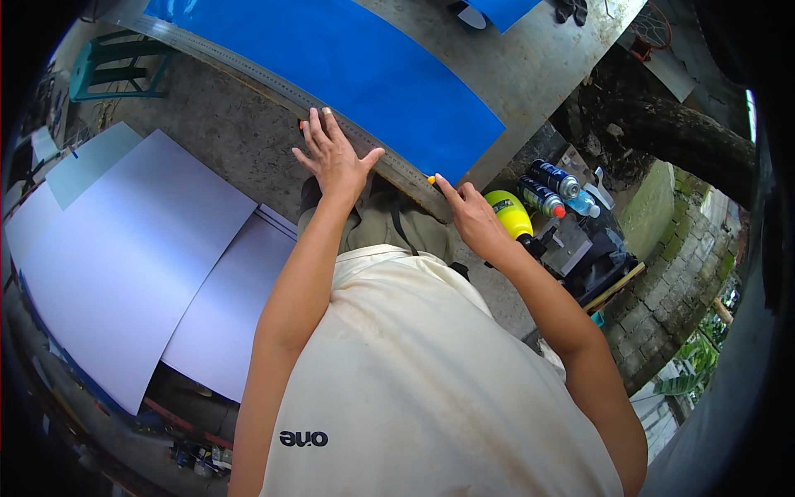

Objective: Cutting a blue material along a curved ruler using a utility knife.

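Observation:
A glossy blue sheet (pixel 348 70) lies on the grey table (pixel 542 70), with a long metal ruler (pixel 273 81) along its near edge. My left hand (pixel 335 164) presses down on the ruler, fingers spread and empty. Further right, close to the sheet's near right corner, my right hand (pixel 474 214) is closed with its index finger stretched forward. It grips what looks like a utility knife (pixel 431 180); only its yellow end shows, at the ruler's edge, and my fingers hide the rest. A small orange thing (pixel 301 126) shows beside my left fingers.
Large white sheets (pixel 132 257) are stacked at the left, below a green stool (pixel 124 70). Right of my right hand stand a yellow-green sprayer (pixel 508 213), spray cans (pixel 553 177) and a plastic bottle (pixel 583 204). A thick trunk (pixel 679 124) lies beyond.

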### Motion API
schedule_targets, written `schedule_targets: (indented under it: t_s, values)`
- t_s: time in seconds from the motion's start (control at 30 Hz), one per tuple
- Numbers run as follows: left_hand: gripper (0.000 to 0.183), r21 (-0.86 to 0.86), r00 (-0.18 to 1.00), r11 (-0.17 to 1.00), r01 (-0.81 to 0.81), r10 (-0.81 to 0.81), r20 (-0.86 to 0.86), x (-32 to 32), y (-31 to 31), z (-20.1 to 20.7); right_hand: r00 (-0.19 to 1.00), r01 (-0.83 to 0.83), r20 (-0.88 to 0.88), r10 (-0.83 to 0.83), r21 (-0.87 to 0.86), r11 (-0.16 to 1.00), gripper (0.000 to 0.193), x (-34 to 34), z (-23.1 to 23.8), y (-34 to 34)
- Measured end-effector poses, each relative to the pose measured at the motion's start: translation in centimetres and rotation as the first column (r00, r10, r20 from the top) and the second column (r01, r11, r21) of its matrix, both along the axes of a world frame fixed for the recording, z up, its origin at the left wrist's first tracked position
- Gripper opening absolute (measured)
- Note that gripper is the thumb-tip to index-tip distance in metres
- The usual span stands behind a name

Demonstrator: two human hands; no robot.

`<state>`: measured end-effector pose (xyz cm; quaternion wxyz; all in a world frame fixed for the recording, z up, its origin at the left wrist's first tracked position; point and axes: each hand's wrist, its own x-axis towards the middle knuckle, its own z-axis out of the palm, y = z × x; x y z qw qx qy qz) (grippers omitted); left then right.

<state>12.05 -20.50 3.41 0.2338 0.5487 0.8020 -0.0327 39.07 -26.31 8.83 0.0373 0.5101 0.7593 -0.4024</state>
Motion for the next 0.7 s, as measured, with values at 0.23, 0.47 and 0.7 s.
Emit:
schedule_targets:
  t_s: [0.23, 0.47, 0.7]
  values:
    - [0.132, 0.001, 1.000, 1.000, 0.022, -0.022, -0.023, -0.3, -0.2, -0.6, 1.000, 0.027, -0.008, -0.028, -0.072, 0.997, 0.079, 1.8, 0.1, -1.3]
    - [0.133, 0.000, 0.998, 0.999, 0.035, -0.035, -0.043, -0.3, -0.3, -0.6, 0.999, 0.043, 0.008, -0.043, -0.083, 0.996, 0.080, 3.1, 0.4, -2.6]
    - [0.132, -0.002, 0.998, 0.999, 0.044, -0.044, -0.044, -0.5, -0.1, -0.6, 0.999, 0.050, 0.020, -0.048, -0.107, 0.993, 0.080, 3.5, 0.6, -2.7]
